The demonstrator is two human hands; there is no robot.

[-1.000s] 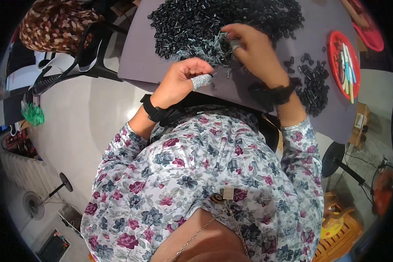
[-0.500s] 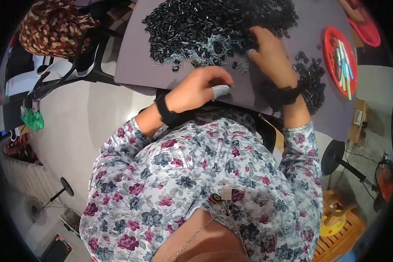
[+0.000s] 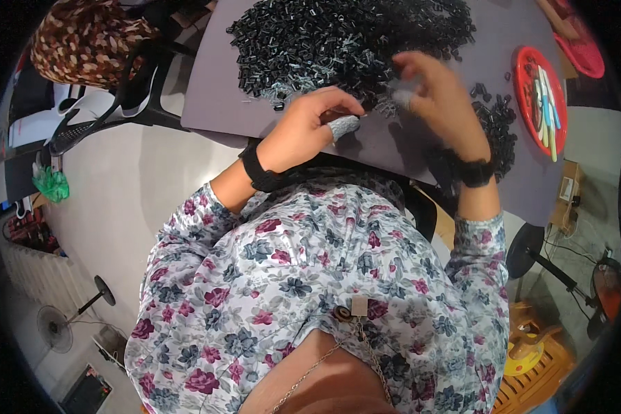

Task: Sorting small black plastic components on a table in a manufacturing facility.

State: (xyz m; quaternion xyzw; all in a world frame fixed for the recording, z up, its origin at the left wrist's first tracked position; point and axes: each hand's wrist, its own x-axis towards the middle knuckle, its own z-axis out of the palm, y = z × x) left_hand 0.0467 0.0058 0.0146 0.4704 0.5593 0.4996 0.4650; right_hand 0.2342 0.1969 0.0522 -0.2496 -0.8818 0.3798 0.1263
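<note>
My left hand (image 3: 302,127) is over the table's near edge, with fingers curled toward the thumb, which has a grey wrap. Whatever sits between those fingertips is too small to make out. My right hand (image 3: 448,109) is to its right above the tabletop. Motion smears its fingers, so their grip is unclear; its thumb is wrapped in grey too. Just beyond both hands spreads a large heap of small black parts (image 3: 338,41). Thin grey pins (image 3: 283,91) lie along the heap's near side. A smaller pile of black pieces (image 3: 498,131) lies beside my right wrist.
On the right of the grey-purple table (image 3: 217,103) stands a red oval tray (image 3: 521,69) holding several long-handled tools (image 3: 548,114). A black chair (image 3: 162,114) is close to the left edge. Fans (image 3: 55,328) stand on the floor, and a cardboard box (image 3: 569,183) is at right.
My right hand has drawn back from the heap, toward me and slightly right. My left hand has shifted slightly left, its fingers still curled.
</note>
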